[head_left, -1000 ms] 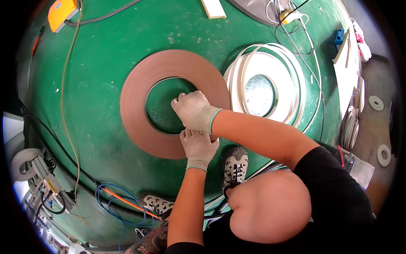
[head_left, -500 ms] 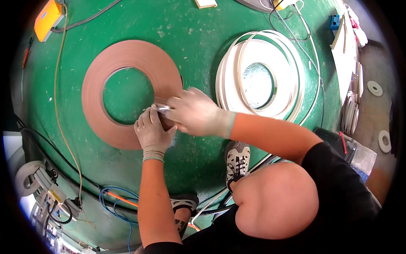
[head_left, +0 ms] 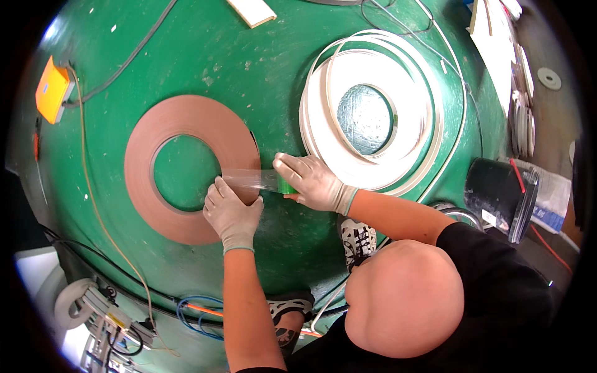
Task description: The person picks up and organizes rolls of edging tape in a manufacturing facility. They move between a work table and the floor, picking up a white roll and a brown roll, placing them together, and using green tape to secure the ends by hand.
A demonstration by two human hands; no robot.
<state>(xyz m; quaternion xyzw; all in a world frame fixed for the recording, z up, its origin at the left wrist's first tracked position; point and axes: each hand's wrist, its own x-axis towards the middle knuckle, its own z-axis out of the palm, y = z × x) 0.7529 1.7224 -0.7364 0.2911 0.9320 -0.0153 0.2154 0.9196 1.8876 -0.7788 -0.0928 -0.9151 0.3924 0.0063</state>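
A flat brown coil of strip lies on the green floor. My gloved left hand grips its lower right side, fingers over the inner edge and thumb at the outer edge. Clear tape stretches across the coil's band just above that hand. Its other end runs to a tape roll with a green part, mostly hidden under my gloved right hand. The right fingers are wrapped round the roll, just to the right of the coil.
Loose-looped white coils of strip lie to the right. A yellow-orange box with a cable is at far left, a white board piece at the top. Blue hose and cables run at lower left. A black container stands at right.
My right hand has moved right and down, away from the coil, and a length of clear tape now spans the gap. My left hand stays on the coil. The whole view has shifted.
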